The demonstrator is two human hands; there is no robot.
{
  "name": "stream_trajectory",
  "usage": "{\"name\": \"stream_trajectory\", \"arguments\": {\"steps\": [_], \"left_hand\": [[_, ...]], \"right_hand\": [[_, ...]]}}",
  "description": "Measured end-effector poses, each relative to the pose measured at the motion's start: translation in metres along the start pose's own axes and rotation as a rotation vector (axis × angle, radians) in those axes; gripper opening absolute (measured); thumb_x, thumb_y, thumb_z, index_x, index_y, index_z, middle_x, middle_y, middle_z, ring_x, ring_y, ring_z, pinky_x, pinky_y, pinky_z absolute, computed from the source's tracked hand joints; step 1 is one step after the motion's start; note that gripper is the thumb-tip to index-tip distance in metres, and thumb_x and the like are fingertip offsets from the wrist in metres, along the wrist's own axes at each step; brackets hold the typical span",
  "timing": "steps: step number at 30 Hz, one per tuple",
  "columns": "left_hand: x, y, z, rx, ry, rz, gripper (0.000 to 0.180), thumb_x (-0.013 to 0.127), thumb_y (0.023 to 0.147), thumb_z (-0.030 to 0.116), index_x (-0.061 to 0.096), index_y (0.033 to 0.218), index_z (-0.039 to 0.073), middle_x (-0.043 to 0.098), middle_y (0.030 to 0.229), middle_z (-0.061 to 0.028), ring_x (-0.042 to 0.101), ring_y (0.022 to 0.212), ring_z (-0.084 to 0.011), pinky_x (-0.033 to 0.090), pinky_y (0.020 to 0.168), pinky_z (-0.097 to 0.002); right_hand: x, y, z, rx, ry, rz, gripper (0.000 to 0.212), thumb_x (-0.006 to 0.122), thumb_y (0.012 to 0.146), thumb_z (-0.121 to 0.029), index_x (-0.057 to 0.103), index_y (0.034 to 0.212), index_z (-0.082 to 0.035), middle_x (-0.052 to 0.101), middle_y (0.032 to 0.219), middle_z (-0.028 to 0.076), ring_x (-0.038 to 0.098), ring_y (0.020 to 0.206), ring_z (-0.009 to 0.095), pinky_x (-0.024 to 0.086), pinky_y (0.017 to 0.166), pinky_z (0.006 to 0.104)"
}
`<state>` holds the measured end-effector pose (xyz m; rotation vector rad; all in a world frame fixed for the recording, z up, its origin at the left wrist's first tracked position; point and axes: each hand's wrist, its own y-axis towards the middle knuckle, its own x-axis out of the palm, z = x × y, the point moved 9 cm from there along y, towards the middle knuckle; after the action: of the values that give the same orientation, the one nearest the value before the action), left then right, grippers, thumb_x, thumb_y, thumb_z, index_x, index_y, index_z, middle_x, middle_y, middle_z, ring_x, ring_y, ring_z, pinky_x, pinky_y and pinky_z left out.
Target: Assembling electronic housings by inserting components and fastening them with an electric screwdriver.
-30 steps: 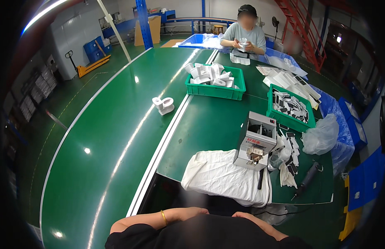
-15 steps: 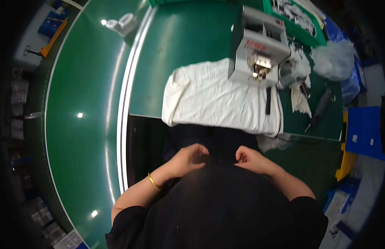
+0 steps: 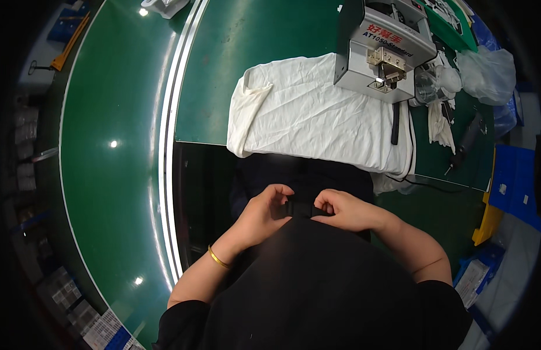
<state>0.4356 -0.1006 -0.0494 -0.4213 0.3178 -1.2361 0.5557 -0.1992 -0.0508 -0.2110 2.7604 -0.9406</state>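
Observation:
My left hand (image 3: 263,213) and my right hand (image 3: 343,210) meet at my waist, both pinching a black strap buckle (image 3: 301,209) over my black shirt (image 3: 323,286). A gold bangle (image 3: 218,258) circles my left wrist. Beyond my hands a rumpled white cloth (image 3: 317,119) covers the near part of the green worktable (image 3: 253,52). A grey metal machine box (image 3: 384,49) stands on the cloth's far right corner.
A green conveyor belt (image 3: 116,146) curves along my left, with a white part (image 3: 159,6) on it at the top edge. A black powered screwdriver (image 3: 466,140), a clear plastic bag (image 3: 491,67) and small white pieces lie right of the machine. Blue bins (image 3: 515,186) stand at right.
The view tipped down from the whole table and a co-worker to my own waist. My hands came closer together and closed on the black buckle.

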Motion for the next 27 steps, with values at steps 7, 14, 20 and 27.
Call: {"name": "stream_trajectory", "arguments": {"steps": [7,14,20,27], "left_hand": [[0.011,0.003,0.012,0.153,0.076,-0.134,0.035,0.074,0.086,0.012,0.057,0.114,0.000,0.059,0.107,-0.0061,0.059,0.092,-0.0117,0.050,0.081,-0.0273],[0.023,0.011,0.021,0.068,0.244,-0.124,0.032,0.072,0.084,0.015,0.055,0.107,0.001,0.061,0.102,-0.0158,0.063,0.090,-0.0314,0.050,0.078,-0.0364],[0.021,0.006,0.011,0.124,0.116,0.032,0.036,0.075,0.086,0.019,0.056,0.112,0.004,0.063,0.087,-0.0095,0.063,0.078,-0.0187,0.051,0.072,-0.0312],[-0.042,-0.027,-0.033,-0.139,-0.145,0.263,0.022,0.076,0.085,0.012,0.060,0.099,0.005,0.060,0.091,0.0024,0.054,0.083,-0.0063,0.046,0.080,-0.0231]], "right_hand": [[0.008,-0.003,0.010,0.056,0.280,0.008,0.026,0.075,0.087,-0.018,0.056,0.095,-0.004,0.056,0.084,-0.001,0.051,0.075,0.005,0.045,0.066,0.0224],[0.009,-0.003,0.014,0.000,0.368,0.060,0.021,0.073,0.088,-0.012,0.057,0.099,-0.004,0.057,0.085,-0.002,0.051,0.075,0.004,0.044,0.066,0.0202],[0.008,-0.008,0.022,-0.082,0.501,0.127,0.026,0.073,0.090,-0.020,0.056,0.097,-0.001,0.060,0.081,0.001,0.056,0.070,0.007,0.046,0.062,0.0227],[-0.047,-0.064,0.026,-0.147,1.049,0.351,0.006,0.048,0.101,-0.008,0.045,0.106,-0.006,0.040,0.065,-0.002,0.033,0.045,0.004,0.027,0.041,0.0200]]}}
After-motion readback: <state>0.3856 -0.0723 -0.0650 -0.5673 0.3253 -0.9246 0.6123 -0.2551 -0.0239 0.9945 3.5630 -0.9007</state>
